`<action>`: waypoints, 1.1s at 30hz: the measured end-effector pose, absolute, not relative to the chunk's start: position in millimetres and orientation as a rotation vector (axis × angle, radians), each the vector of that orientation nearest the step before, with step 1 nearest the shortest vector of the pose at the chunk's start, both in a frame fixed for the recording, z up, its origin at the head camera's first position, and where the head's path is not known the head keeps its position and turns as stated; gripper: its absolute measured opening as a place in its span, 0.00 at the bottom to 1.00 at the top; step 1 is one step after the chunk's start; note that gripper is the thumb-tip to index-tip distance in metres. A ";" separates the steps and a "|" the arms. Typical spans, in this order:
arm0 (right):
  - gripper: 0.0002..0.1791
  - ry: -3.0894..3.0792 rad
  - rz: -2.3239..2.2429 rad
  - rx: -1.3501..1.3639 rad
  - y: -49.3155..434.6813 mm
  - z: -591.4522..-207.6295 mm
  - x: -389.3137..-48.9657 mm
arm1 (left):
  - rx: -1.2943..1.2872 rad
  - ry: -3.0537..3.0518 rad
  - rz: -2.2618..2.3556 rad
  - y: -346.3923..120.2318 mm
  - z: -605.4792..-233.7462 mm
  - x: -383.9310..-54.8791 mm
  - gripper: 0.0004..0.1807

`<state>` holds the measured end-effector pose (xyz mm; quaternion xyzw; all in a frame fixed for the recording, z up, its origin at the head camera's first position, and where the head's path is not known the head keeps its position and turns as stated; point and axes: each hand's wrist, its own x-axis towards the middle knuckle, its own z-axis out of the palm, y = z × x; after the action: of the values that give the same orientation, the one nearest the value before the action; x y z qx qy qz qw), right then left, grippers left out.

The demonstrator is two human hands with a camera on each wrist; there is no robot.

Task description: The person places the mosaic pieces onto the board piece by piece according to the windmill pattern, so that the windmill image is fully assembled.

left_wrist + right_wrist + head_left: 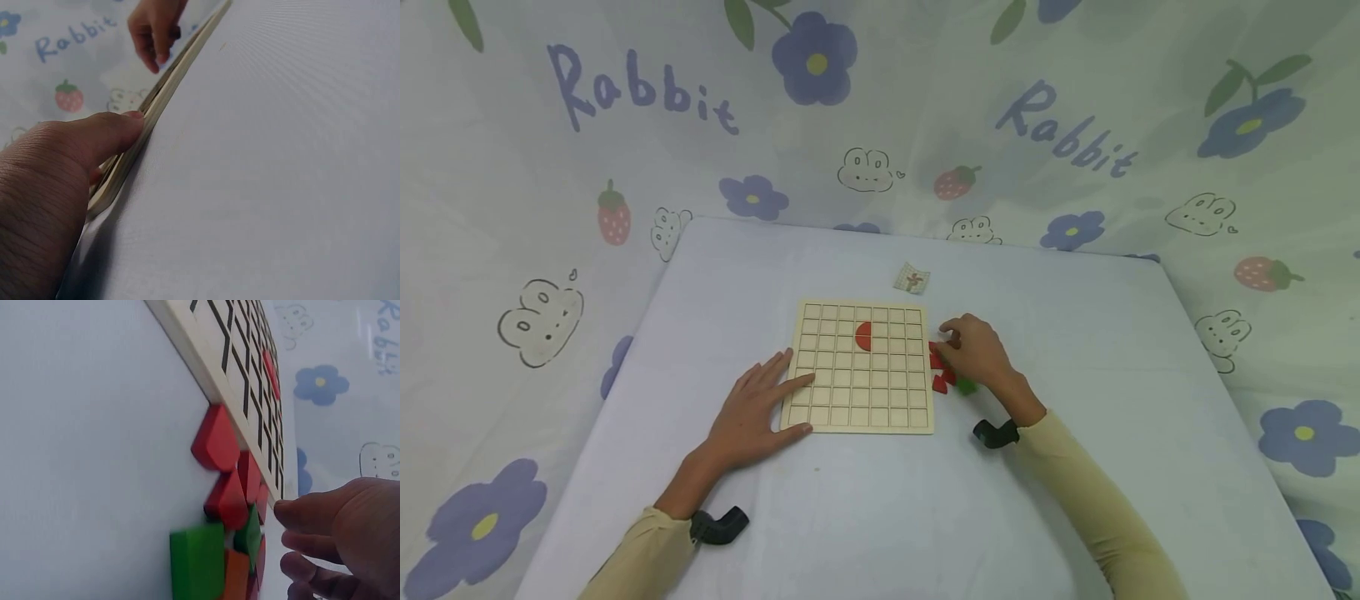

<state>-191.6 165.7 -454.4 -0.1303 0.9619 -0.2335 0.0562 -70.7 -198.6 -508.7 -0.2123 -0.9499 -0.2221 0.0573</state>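
Note:
A light wooden grid board lies on the white table, with red pieces forming a half disc in its upper middle. My left hand rests on its left edge, fingers spread; in the left wrist view the thumb touches the rim. Beside the right edge lies a small pile of red blocks, a green block and an orange one. Just over that pile hovers my right hand, fingers loosely bent. No piece shows between its fingertips in the right wrist view.
A small patterned card lies behind the board. Black wrist cameras sit on both forearms. Behind the white table hangs a cloth printed with flowers, rabbits and strawberries.

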 end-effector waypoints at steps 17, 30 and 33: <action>0.10 2.834 -0.694 -0.335 194.7 -460.3 -196.5 | -0.638 -2.874 -0.674 -198.2 -508.9 -70.8 0.40; 0.08 2.890 -0.904 -0.330 187.3 -455.7 -198.8 | -0.629 -2.906 -0.676 -197.9 -506.6 -71.0 0.40; 0.07 2.881 -0.965 -0.378 177.6 -456.7 -198.9 | -0.631 -2.896 -0.676 -198.0 -507.5 -70.6 0.40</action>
<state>-198.9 177.6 -456.7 -0.1235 0.9402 -0.3150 0.0396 -70.6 -198.0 -507.5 -0.2073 -0.9514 -0.2221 0.0506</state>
